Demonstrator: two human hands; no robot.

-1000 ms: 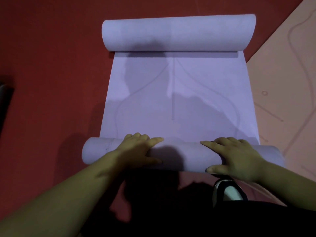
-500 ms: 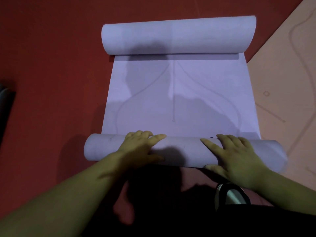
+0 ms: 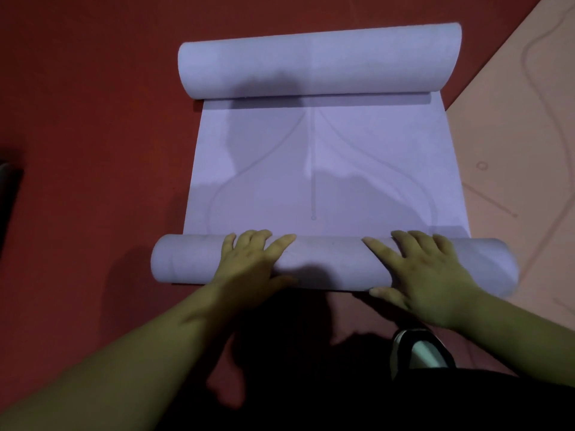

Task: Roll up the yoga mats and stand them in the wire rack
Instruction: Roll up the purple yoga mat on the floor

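Observation:
A lilac yoga mat (image 3: 323,169) lies on the red floor, rolled at both ends with a flat stretch between. The near roll (image 3: 329,262) runs left to right just in front of me. My left hand (image 3: 252,259) presses on top of its left half, fingers spread and mostly straight. On the right half rests my right hand (image 3: 423,269), fingers flat over the roll and thumb down its near side. The far roll (image 3: 317,63) is thicker and untouched. No wire rack is in view.
A peach yoga mat (image 3: 522,144) with printed lines lies flat at the right, its edge partly under the lilac one. The toe of a dark shoe (image 3: 420,353) shows below my right hand. A dark object (image 3: 7,194) sits at the left edge.
Both hands have pushed the near roll away from me. It has grown a little thicker and the flat stretch of mat is shorter.

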